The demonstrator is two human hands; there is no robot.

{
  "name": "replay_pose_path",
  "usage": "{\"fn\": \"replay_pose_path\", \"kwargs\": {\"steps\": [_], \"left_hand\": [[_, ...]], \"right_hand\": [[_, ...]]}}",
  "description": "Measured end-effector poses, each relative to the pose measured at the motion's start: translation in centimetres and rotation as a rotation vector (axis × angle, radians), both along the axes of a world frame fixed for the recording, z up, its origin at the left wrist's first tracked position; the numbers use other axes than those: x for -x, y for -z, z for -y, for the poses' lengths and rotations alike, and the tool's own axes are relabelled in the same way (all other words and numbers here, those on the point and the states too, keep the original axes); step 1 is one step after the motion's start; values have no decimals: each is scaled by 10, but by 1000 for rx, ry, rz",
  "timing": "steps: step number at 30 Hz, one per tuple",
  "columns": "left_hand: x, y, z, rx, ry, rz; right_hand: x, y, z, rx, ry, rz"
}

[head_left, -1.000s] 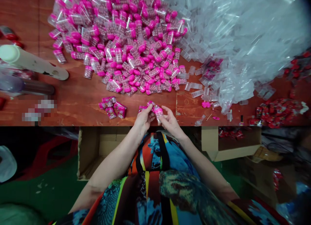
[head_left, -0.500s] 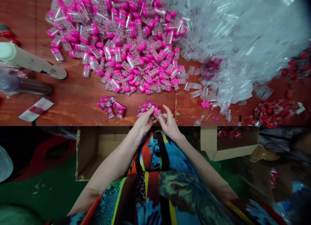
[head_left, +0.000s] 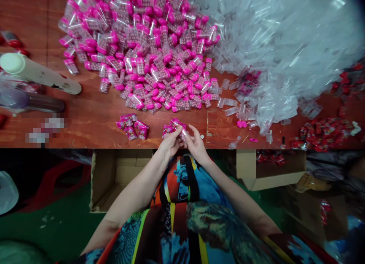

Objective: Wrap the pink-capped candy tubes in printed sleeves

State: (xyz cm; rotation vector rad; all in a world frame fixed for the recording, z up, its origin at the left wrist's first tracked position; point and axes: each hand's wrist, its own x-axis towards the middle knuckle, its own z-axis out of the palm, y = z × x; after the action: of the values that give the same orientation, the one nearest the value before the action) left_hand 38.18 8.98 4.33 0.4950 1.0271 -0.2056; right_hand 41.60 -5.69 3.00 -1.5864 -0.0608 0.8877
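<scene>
Both hands' fingers [head_left: 174, 134] pinch small clear tube [head_left: 184, 132] of pink balls.

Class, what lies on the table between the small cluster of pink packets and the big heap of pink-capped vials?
Bare brown wooden table separates small cluster of pink packets from big heap of pink-capped vials, head view.

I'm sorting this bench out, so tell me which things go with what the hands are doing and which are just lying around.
In hand:
left hand and right hand, both on one small pink vial
pink stickers beside them
vial heap
empty clear vials

Lying about:
white tube
red packets
cardboard boxes
</scene>
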Motion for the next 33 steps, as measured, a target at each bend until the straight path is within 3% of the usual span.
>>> {"fn": "replay_pose_path", "kwargs": {"steps": [7, 11, 16, 20, 25, 29, 33], "left_hand": [[9, -5, 19, 103, 85, 97], [10, -3, 12, 98, 64, 86], [4, 6, 0, 22, -85, 32], [6, 11, 2, -1, -118, 63], [17, 16, 8, -116, -169, 56], [31, 25, 10, -258, -91, -22], [47, 38, -18, -422, -42, -78]], "right_hand": [[-2, 12, -8, -70, 172, -112], [-5, 19, -1, -67, 121, -89], [-3, 19, 12, -65, 24, -81], [0, 21, 13, -33, -16, -27], [8, 30, 4, 27, -45, -18], [18, 38, -3, 119, -121, -23], [13, 46, -12, 284, -209, 34]]}}
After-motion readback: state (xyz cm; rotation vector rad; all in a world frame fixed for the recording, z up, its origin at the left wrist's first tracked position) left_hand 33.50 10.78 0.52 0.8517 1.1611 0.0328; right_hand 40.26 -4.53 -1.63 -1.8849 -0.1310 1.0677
